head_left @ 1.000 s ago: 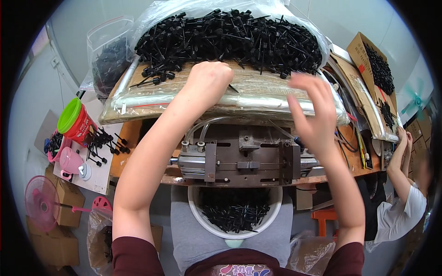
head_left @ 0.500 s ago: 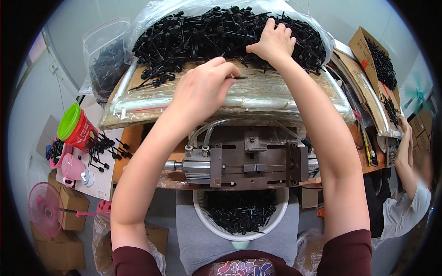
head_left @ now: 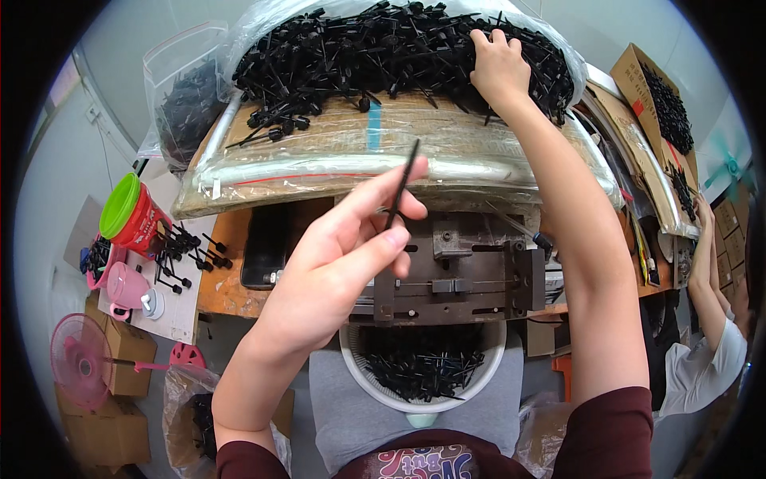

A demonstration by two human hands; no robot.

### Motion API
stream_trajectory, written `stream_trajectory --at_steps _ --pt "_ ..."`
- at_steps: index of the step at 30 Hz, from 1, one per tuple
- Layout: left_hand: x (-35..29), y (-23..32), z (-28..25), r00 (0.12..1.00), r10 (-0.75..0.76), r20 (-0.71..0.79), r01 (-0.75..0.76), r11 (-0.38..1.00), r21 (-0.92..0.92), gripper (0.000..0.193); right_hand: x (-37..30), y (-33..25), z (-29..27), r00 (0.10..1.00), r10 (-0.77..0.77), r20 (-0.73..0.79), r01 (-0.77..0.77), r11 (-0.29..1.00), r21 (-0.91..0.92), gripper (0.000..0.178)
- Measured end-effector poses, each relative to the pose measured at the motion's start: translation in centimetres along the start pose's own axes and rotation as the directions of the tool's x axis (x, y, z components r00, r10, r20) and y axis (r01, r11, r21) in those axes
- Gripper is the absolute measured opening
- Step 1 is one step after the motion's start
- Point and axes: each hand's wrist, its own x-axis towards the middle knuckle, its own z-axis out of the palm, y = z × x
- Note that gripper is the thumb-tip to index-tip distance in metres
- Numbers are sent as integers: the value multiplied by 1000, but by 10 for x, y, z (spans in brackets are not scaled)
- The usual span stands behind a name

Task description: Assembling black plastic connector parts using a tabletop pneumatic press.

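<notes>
1. Since the earlier frame, our left hand (head_left: 351, 255) lifts off the pile and comes toward us, and our right hand (head_left: 499, 68) stays stretched to the far heap.
2. Our left hand pinches one thin black stick (head_left: 401, 182) between thumb and fingers, its long axis running nearly upright, tilted a little right.
3. Our right hand is curled into the heap of black parts (head_left: 383, 56); we cannot tell what it grips.
4. The metal press (head_left: 459, 267) lies just below the stick, nearer our left hand.

Head-worn fisheye, close above workbench (head_left: 231, 295)
</notes>
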Motion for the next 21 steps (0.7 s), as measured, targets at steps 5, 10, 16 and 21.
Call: stream_trajectory --at_steps 5,10,16,21 --pt "-17 -6 8 995 -102 18 103 990 -96 54 -20 1 -11 986 -160 -43 166 971 171 54" --pt "-30 -9 11 985 -167 43 173 953 -249 59 -38 13 -31 912 -397 -105 411 881 236 51" --pt "-40 -25 24 996 -86 -5 85 986 -141 70 -44 20 -57 799 -595 -89 584 732 349 57" --pt "-43 -36 32 997 63 44 -66 996 61 54 -51 4 -82 776 -589 223 493 788 368 50"
